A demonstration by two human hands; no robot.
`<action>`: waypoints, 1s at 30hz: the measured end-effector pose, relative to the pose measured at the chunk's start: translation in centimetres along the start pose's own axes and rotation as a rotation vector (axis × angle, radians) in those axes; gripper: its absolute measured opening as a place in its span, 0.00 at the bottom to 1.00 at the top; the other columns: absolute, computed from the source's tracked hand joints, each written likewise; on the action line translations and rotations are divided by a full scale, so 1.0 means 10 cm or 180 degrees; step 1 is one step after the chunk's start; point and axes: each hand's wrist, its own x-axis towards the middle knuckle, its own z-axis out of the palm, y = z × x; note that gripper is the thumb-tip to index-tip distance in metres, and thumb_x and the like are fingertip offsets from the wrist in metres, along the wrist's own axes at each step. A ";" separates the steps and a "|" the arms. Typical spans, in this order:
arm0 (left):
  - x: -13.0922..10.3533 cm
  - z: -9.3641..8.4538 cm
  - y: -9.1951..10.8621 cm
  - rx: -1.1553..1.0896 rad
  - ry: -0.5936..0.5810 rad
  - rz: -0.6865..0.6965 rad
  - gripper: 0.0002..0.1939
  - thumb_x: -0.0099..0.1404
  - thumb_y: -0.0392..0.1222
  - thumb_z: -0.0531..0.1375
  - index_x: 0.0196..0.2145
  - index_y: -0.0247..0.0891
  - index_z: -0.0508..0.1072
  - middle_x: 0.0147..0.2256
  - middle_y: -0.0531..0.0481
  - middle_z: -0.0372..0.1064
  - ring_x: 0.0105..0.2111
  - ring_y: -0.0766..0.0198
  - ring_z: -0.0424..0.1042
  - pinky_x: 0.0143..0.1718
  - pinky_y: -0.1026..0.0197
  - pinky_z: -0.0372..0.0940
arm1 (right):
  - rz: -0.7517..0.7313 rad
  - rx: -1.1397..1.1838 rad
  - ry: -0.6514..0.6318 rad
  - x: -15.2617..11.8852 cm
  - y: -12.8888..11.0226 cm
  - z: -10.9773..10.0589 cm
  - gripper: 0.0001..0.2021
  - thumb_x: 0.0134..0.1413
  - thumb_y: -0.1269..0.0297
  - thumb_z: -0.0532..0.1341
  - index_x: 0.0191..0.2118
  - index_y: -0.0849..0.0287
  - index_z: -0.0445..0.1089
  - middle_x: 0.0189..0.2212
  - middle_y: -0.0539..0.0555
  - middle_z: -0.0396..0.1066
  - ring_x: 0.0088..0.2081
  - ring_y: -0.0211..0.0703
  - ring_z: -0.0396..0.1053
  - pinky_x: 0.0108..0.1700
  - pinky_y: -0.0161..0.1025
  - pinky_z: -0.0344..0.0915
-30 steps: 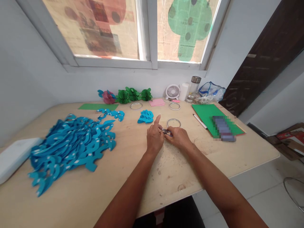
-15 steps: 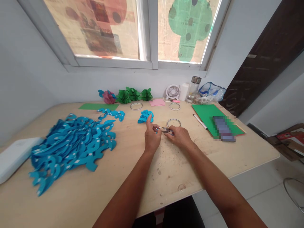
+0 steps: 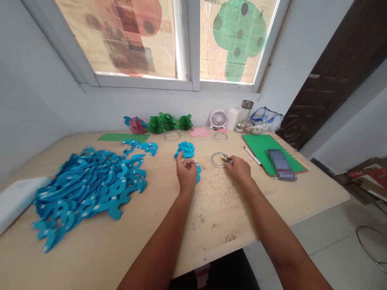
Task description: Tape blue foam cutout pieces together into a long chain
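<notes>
Blue paper cut-out point(image 3: 198, 173) shows at the right side of my left hand point(image 3: 186, 175), pinched between its closed fingers. In my right hand point(image 3: 240, 169) is a small pair of scissors point(image 3: 226, 160), blades pointing left, above a thin tape roll point(image 3: 212, 162) on the table. Just beyond my left hand lies a small bunch of folded blue paper point(image 3: 186, 149). A big heap of blue paper cut-outs with white squares point(image 3: 87, 181) spreads over the table's left side, with a smaller strip of cut-outs point(image 3: 148, 147) behind it.
Green paper balls point(image 3: 167, 122), a pink and blue one point(image 3: 138, 125), a fan point(image 3: 218, 119) and a glass bottle point(image 3: 246, 114) stand along the wall. On the right are green sheets point(image 3: 260, 143), a phone point(image 3: 281, 163) and a pen point(image 3: 252, 156). A white box point(image 3: 21, 201) lies far left.
My hands have moved apart. The scissors have gone right, away from the left hand, and now lie over the tape roll. My left hand has shifted slightly left with the blue paper.
</notes>
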 end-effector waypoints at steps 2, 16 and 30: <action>0.00 -0.01 0.01 -0.0085 0.0037 -0.0075 0.34 0.48 0.27 0.57 0.54 0.40 0.58 0.28 0.53 0.67 0.22 0.71 0.64 0.21 0.71 0.59 | 0.0042 -0.0030 -0.0026 0.00 0.01 0.00 0.17 0.56 0.54 0.52 0.47 0.54 0.66 0.43 0.56 0.71 0.44 0.47 0.67 0.38 0.38 0.59; 0.05 -0.06 0.00 -0.0788 0.0181 -0.0231 0.32 0.44 0.26 0.54 0.49 0.40 0.62 0.25 0.56 0.67 0.24 0.70 0.66 0.27 0.69 0.61 | 0.0156 -0.0102 -0.0098 0.00 0.06 -0.07 0.17 0.57 0.54 0.51 0.45 0.55 0.68 0.43 0.58 0.71 0.44 0.48 0.68 0.38 0.39 0.60; 0.11 -0.06 0.09 -0.1002 0.0285 -0.0812 0.29 0.42 0.31 0.58 0.46 0.40 0.64 0.25 0.57 0.66 0.21 0.72 0.64 0.24 0.68 0.59 | 0.0134 -0.0082 -0.0061 0.01 0.08 -0.06 0.17 0.57 0.54 0.51 0.45 0.56 0.68 0.43 0.58 0.70 0.45 0.48 0.67 0.38 0.39 0.60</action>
